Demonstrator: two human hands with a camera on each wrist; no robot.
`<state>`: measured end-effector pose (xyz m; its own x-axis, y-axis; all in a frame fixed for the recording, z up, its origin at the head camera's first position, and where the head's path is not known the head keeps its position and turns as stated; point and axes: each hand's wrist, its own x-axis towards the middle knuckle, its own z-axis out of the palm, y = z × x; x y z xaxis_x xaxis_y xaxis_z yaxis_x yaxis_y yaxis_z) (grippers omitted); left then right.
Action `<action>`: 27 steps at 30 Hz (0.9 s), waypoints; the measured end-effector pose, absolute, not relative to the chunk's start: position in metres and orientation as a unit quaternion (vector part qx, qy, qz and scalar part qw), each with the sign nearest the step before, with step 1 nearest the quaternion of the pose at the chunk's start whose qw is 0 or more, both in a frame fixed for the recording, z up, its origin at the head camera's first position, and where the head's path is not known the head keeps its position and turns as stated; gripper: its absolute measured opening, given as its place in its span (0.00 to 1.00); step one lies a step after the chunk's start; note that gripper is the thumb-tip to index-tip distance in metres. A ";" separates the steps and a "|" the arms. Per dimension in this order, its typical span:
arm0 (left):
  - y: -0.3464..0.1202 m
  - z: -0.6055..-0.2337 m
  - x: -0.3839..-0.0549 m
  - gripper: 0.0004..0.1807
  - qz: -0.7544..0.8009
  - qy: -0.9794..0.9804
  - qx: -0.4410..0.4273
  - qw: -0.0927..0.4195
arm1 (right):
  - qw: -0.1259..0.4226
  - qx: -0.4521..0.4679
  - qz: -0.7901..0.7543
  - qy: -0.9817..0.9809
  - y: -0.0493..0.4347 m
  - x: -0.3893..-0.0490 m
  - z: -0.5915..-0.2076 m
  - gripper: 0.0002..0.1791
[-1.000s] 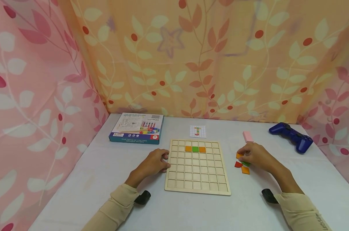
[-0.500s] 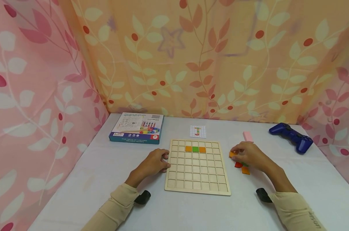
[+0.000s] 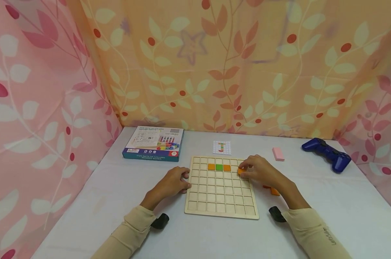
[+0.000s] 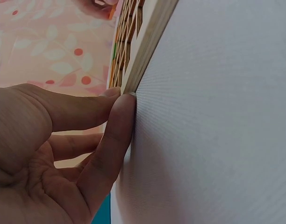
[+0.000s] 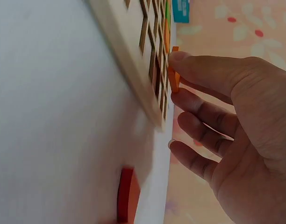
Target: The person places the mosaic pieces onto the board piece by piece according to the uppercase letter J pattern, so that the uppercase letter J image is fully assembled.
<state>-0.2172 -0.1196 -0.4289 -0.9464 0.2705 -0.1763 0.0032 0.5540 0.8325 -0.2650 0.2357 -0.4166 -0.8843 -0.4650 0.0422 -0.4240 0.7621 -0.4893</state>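
One pale wooden gridded board (image 3: pixel 214 198), its left edge gripped between the left hand's (image 3: pixel 173 181) thumb and finger. One orange square tile (image 3: pixel 241 172), pinched in the right hand's (image 3: pixel 260 171) fingertips over the board's far right. One green square tile (image 3: pixel 219 167), seated between two orange ones. Farther right: pink rectangular block (image 3: pixel 278 154), blue gamepad (image 3: pixel 326 154).

Both arms (image 3: pixel 130 226) are slanting inward. The left hand (image 3: pixel 172 182) is resting with bent fingers (image 4: pixel 104 151); the right hand (image 3: pixel 261 172) is pinching between thumb (image 5: pixel 206 70) and index finger (image 5: pixel 206 108), other fingers (image 5: pixel 201 130) curving loosely.
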 end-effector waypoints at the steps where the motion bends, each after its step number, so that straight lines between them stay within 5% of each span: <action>1: -0.120 -0.429 -0.217 0.30 0.465 0.870 0.080 0.144 | 0.038 -0.246 -0.249 0.936 0.232 -0.266 -0.417 0.16; 27: -0.121 -0.431 -0.218 0.32 0.470 0.867 0.077 0.147 | 0.040 -0.320 -0.250 0.913 0.169 -0.274 -0.425 0.14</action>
